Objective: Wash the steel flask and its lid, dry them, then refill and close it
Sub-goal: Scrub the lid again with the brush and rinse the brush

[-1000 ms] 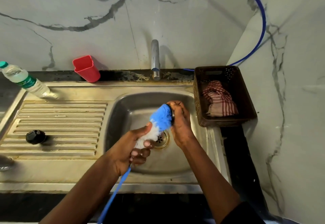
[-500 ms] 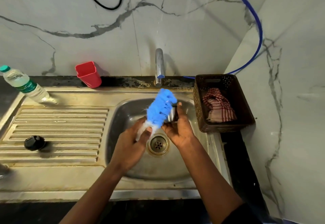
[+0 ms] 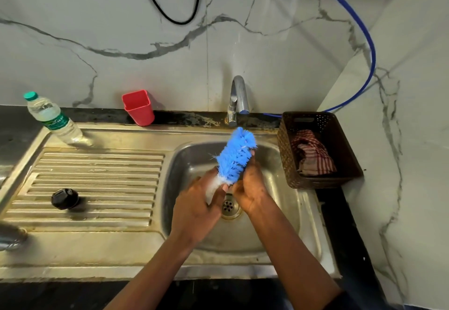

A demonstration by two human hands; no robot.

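Over the sink basin (image 3: 279,236), my left hand (image 3: 194,212) grips a bottle brush (image 3: 237,156) at the white bristles near its handle. Its blue head points up toward the tap. My right hand (image 3: 252,188) curls against the brush's right side, holding a small steel lid that the bristles almost wholly hide. A black cap (image 3: 65,199) lies on the ribbed drainboard (image 3: 97,178) to the left. A steel object (image 3: 9,236), probably the flask, pokes in at the left edge.
The tap (image 3: 239,98) stands behind the basin. At the right, a brown basket (image 3: 320,181) holds a checked cloth (image 3: 312,154). A red cup (image 3: 138,108) and a plastic water bottle (image 3: 52,119) stand at the back left. A blue hose (image 3: 364,49) runs along the wall.
The brush has come out of the steel lid and risen toward the tap, and its whole blue head now shows. Both hands have lifted above the drain.
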